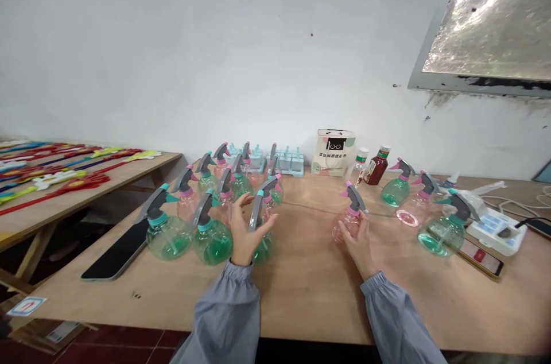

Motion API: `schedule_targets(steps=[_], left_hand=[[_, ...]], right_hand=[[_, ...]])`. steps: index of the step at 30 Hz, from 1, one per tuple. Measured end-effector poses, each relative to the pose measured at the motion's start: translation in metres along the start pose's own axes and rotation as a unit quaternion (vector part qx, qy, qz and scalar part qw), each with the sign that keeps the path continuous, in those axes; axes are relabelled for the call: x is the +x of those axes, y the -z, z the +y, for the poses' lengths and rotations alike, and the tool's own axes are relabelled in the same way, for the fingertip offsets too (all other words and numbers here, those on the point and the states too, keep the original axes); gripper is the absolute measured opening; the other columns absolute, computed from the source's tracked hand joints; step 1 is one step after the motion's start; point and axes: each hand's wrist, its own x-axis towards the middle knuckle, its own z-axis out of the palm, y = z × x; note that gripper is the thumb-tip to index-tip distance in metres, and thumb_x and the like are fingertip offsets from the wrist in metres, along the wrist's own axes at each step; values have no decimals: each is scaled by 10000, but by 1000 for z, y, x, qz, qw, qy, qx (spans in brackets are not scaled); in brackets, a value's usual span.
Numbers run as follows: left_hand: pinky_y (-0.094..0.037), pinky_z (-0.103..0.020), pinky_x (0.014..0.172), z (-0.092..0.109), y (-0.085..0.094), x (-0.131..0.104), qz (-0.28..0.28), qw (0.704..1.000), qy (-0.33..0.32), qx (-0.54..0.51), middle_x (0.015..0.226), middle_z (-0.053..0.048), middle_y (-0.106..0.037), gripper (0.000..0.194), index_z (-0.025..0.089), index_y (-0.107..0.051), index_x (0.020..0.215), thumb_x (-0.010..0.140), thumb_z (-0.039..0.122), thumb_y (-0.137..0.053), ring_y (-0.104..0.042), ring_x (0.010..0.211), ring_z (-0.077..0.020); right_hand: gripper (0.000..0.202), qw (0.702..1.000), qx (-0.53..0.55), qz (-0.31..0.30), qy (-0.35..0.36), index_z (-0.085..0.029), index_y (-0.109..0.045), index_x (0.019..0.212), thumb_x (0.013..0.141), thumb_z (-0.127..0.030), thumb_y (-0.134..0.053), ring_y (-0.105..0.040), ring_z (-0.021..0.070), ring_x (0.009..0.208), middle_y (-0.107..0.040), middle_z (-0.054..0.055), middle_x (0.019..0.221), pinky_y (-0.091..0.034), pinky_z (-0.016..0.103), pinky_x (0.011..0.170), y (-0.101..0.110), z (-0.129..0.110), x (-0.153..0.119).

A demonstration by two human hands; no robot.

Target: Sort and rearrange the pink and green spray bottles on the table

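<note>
My right hand (358, 243) is closed around the lower side of a pink spray bottle (344, 221) with a grey and pink trigger head, which stands upright on the wooden table (310, 272). My left hand (247, 235) is raised with thumb and fingers spread. Just behind it is a green spray bottle (264, 248), partly hidden by the hand. To its left, a green spray bottle (213, 243) and a larger green one (169, 236) stand in the front row, with several pink and green bottles behind them.
Three spray bottles, including a green one (439, 233), stand at right near a white power strip (499, 230) and a lit phone (482, 258). A paper bag (329, 166), a red sauce bottle (379, 166) and blue ice-pop molds (291, 161) line the wall. A dark phone (116, 252) lies left.
</note>
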Motion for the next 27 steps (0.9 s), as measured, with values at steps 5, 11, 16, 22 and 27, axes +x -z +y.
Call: schedule_targets(steps=[5,11,16,22,27], left_hand=[[-462,-503,942,-20,4,-14,208,977,-35,-26,1210,-129,-564,938,257,-514,1194,487,837,-724,-491,1239,-367],[-315,-546,1145,33,-21,-48,-97,981,43,-164,1161,-109,-623,393,275,-625,1050,758,506,-749,-509,1257,-338],[-250,-521,1208,74,-86,-55,-295,927,62,-223,1411,-149,-516,822,203,-508,1338,604,299,-866,-405,1400,-352],[-383,-433,1106,65,-125,-56,-231,930,131,-252,1207,-116,-616,570,204,-588,1224,689,239,-781,-562,1211,-286],[-493,-344,922,53,-114,-45,-189,917,191,-294,1032,-54,-700,350,216,-690,1064,720,270,-732,-634,945,-207]], right_hand=[[516,1000,10,-4,27,-230,-461,1285,872,-517,-579,-564,274,1089,-562,98,1146,-480,522,960,0,0,-2],[515,997,16,-19,69,-233,-496,1278,851,-468,-665,-562,250,1017,-543,74,1101,-503,469,910,-5,-23,-15],[513,987,53,-25,148,-260,-494,1350,880,-431,-609,-559,275,1031,-535,89,1135,-514,468,865,-8,-41,-31],[652,978,8,-57,202,-270,-388,1461,863,-384,-619,-547,311,1091,-534,124,1204,-498,524,906,3,-40,-35],[596,973,1,-3,233,-240,-395,1429,888,-438,-546,-519,332,1160,-500,142,1248,-453,579,978,17,-41,-14]])
